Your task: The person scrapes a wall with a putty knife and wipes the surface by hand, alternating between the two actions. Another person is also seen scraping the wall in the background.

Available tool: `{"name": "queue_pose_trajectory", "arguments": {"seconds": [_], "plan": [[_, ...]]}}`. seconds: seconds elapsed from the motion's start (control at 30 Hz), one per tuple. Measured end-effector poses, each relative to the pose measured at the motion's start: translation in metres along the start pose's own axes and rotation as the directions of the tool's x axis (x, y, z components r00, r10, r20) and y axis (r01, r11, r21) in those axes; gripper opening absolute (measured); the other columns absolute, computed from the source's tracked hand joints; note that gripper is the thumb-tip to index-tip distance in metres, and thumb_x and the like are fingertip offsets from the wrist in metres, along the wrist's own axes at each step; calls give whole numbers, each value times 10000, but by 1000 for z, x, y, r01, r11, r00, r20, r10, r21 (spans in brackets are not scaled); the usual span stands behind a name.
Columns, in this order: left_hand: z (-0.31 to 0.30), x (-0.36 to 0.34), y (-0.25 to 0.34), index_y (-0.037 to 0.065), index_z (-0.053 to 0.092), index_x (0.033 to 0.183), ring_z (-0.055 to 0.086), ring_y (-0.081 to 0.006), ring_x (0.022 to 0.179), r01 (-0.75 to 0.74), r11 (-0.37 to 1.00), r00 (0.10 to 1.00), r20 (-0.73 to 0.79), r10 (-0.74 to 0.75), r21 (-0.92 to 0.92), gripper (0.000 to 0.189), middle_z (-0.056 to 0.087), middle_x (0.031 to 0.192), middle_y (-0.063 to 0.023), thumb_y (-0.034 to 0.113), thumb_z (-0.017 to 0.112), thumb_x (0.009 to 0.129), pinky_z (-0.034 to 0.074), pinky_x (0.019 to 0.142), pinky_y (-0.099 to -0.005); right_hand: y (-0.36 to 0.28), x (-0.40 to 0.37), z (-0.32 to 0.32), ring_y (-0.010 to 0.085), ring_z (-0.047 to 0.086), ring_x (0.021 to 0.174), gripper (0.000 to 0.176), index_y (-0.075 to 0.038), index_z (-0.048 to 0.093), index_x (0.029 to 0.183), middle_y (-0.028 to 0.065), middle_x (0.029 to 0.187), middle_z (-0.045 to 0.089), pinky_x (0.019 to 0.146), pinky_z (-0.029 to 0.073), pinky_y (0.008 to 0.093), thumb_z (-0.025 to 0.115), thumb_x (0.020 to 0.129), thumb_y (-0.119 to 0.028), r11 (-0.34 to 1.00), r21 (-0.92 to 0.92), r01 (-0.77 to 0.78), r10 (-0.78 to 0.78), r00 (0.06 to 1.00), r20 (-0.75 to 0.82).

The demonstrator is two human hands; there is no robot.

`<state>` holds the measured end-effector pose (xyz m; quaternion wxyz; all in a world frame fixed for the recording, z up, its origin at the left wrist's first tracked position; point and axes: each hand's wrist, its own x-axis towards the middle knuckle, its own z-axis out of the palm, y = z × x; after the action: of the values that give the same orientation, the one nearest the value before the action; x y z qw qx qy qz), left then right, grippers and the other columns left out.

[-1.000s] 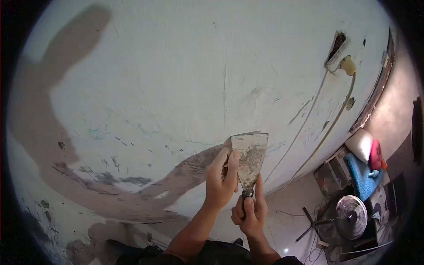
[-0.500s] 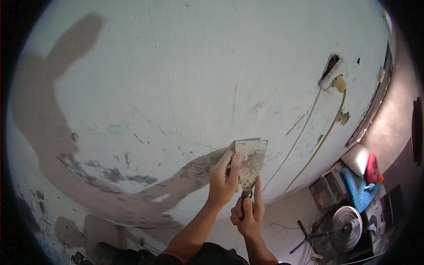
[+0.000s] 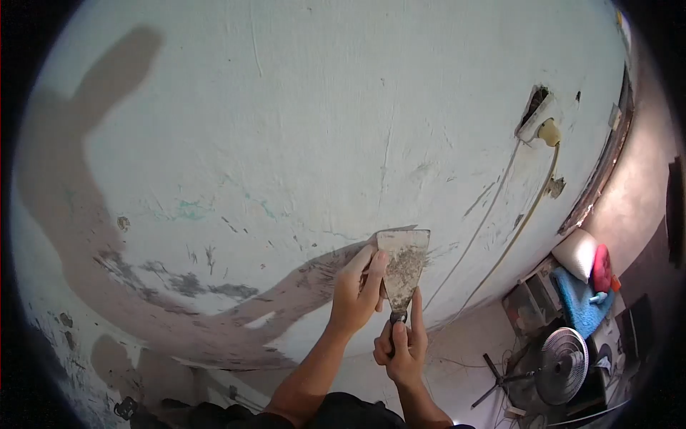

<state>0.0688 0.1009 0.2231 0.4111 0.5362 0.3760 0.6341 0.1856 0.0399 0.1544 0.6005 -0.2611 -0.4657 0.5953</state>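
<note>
A putty knife (image 3: 406, 268) with a wide, stained metal blade and a dark handle points up in front of the white wall (image 3: 314, 143). My right hand (image 3: 404, 354) is wrapped round the handle, with its index finger stretched up along the blade's right side. At the blade's left edge, my left hand (image 3: 357, 289) pinches the metal between thumb and fingers; the fingers behind are partly hidden. Scuffs, dark scrape marks and greenish patches (image 3: 189, 209) mark the wall to the left of my hands.
A socket with a plug (image 3: 549, 133) hangs by a hole in the wall, its cables running down. At lower right are a standing fan (image 3: 562, 366), a blue cloth (image 3: 580, 304), a white pillow (image 3: 575, 255) and a red item (image 3: 602, 269). My shadow falls across the wall.
The putty knife and both hands have shifted very slightly left and down against the wall. Both hands keep the same hold. The view has moved a little.
</note>
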Motion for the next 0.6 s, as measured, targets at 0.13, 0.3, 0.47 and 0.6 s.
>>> {"name": "queue_pose_trajectory", "arguments": {"seconds": [0.13, 0.3, 0.47, 0.6], "plan": [[-3, -3, 1, 24, 542, 862, 437, -40, 401, -40, 999, 999, 28, 39, 15, 310, 514, 573, -14, 264, 450, 1035, 322, 376, -215, 0, -3, 4, 62, 273, 414, 656, -150, 22, 1551, -7, 599, 334, 364, 241, 230, 417, 1040, -266, 999, -2, 44, -44, 999, -23], [-10, -4, -4, 32, 575, 983, 481, -49, 431, -163, 978, 983, 102, 151, 132, 162, 569, 610, -17, 191, 543, 986, 362, 397, -202, -3, -11, -9, 71, 311, 406, 675, -106, 17, 1546, -4, 562, 381, 377, 274, 254, 425, 1036, -275, 997, 44, 63, -57, 992, -111], [-40, -17, -21, 31, 589, 1115, 612, -107, 728, 14, 994, 607, 791, 75, -105, 299, 653, 828, -57, 193, 694, 887, 499, 648, -259, -4, -30, -28, 79, 309, 394, 675, -100, 37, 1545, 3, 548, 377, 365, 269, 256, 446, 1022, -224, 996, 50, 73, -60, 972, -229], [-51, -40, -53, 21, 582, 1171, 619, -141, 832, 76, 836, 366, 765, -530, 543, 388, 660, 947, -83, 267, 693, 892, 500, 758, -281, -5, -42, -50, 77, 306, 395, 668, -92, 54, 1545, 2, 540, 386, 363, 269, 252, 447, 1019, -213, 1000, 22, 15, -9, 970, -243]]}}
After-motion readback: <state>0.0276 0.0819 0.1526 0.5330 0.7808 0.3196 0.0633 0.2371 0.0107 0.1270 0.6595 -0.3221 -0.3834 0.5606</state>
